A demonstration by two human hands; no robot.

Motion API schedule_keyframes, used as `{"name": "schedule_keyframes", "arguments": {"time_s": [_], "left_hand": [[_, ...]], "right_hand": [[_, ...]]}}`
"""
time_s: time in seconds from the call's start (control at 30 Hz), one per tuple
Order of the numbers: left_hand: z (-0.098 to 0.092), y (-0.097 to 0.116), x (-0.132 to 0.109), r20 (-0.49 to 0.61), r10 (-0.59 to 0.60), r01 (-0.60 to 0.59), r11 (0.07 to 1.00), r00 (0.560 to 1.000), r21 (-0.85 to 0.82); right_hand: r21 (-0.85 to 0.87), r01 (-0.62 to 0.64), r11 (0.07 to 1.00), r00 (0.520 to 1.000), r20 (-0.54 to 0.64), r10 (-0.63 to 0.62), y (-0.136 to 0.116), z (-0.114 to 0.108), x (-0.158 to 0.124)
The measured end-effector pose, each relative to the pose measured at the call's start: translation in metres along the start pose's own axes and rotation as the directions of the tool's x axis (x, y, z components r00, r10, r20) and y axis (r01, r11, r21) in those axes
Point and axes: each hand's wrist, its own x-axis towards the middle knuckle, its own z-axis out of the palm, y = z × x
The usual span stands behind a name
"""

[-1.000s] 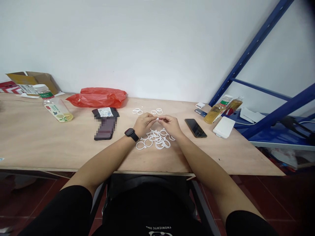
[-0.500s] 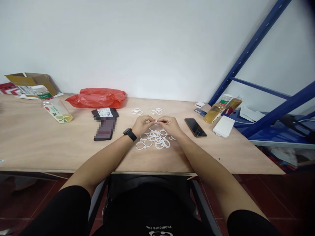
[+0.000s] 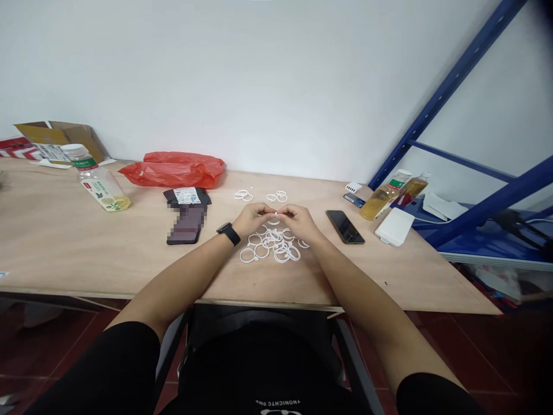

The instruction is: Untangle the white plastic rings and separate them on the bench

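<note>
Above the table's middle, my left hand [image 3: 253,218] and my right hand [image 3: 298,220] meet at the fingertips. Both are closed in a pinch on one white plastic ring [image 3: 273,222], whose small knob shows between the fingers; the fingers cover part of it. Just below the hands lies a loose pile of white rings [image 3: 273,245], several of them overlapping. Beyond my fingers are two small groups of similar rings, one at the left [image 3: 243,195] and one at the right [image 3: 280,196]. A black watch [image 3: 228,233] is on my left wrist.
Left of the hands lie a dark phone-like object [image 3: 185,225], a black packet [image 3: 188,196], a red plastic bag [image 3: 173,171] and a tilted bottle [image 3: 101,184]. At the right are a phone [image 3: 344,226], a white case [image 3: 394,226], more bottles [image 3: 384,196] and a blue metal frame [image 3: 458,69].
The ring between my fingertips has turned, so its loop now hangs below them and its knob shows. Both hands stay in nearly the same place; the camera view has tilted slightly.
</note>
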Motion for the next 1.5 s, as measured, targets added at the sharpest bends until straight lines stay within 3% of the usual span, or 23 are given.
{"name": "schedule_keyframes", "arguments": {"time_s": [0.1, 0.2, 0.3, 0.4, 0.47, 0.57, 0.8, 0.93, 1.03, 1.2, 1.3, 1.4, 1.5], "left_hand": [[-0.002, -0.009, 0.003, 0.026, -0.004, 0.003, 1.0, 1.0, 0.031], [-0.011, -0.022, 0.006, 0.023, 0.049, -0.053, 0.961, 0.999, 0.271], [-0.026, -0.04, 0.009, -0.024, -0.033, 0.041, 0.783, 0.999, 0.621], [-0.039, -0.056, 0.012, -0.073, -0.167, 0.16, 0.603, 0.983, 0.781], [-0.045, -0.063, 0.013, -0.07, -0.241, 0.195, 0.551, 0.968, 0.811], [-0.048, -0.067, 0.013, -0.05, -0.291, 0.209, 0.548, 0.955, 0.81], [-0.042, -0.061, 0.011, -0.048, -0.169, 0.146, 0.632, 0.984, 0.761], [-0.039, -0.056, 0.011, 0.01, -0.118, 0.063, 0.599, 0.993, 0.799], [-0.038, -0.051, 0.013, -0.044, -0.034, 0.056, 0.586, 0.998, 0.808], [-0.036, -0.042, 0.017, -0.204, -0.007, 0.138, 0.759, 0.979, 0.637], [-0.031, -0.037, 0.018, -0.283, -0.084, 0.175, 0.933, 0.955, 0.313], [-0.024, -0.028, 0.016, -0.171, -0.174, 0.157, 0.982, 0.97, -0.108], [-0.015, -0.013, 0.01, -0.024, -0.198, 0.181, 0.932, 0.98, -0.314]], "right_hand": [[0.063, -0.063, 0.996, 0.998, 0.031, 0.061, 0.003, -0.003, 0.004], [0.074, -0.102, 0.992, 0.993, 0.065, 0.097, 0.006, -0.007, 0.003], [-0.019, -0.115, 0.993, 0.981, 0.158, 0.116, 0.004, -0.01, -0.001], [-0.129, -0.088, 0.988, 0.944, 0.305, 0.124, 0.0, -0.009, -0.005], [-0.168, -0.047, 0.985, 0.921, 0.375, 0.108, -0.001, -0.007, -0.007], [-0.168, -0.011, 0.986, 0.908, 0.411, 0.081, -0.001, -0.005, -0.008], [-0.115, -0.075, 0.991, 0.928, 0.356, 0.112, 0.002, -0.002, -0.008], [-0.145, -0.085, 0.986, 0.94, 0.317, 0.128, 0.007, -0.003, -0.007], [-0.157, -0.073, 0.985, 0.947, 0.3, 0.119, 0.009, -0.004, -0.006], [-0.131, -0.061, 0.989, 0.953, 0.286, 0.096, 0.01, -0.004, -0.006], [-0.127, -0.052, 0.991, 0.972, 0.222, 0.079, 0.01, -0.005, -0.005], [-0.126, -0.039, 0.991, 0.995, 0.084, 0.05, 0.01, -0.007, -0.002], [-0.027, -0.055, 0.998, 0.998, 0.008, 0.056, 0.011, -0.008, 0.001]]}}
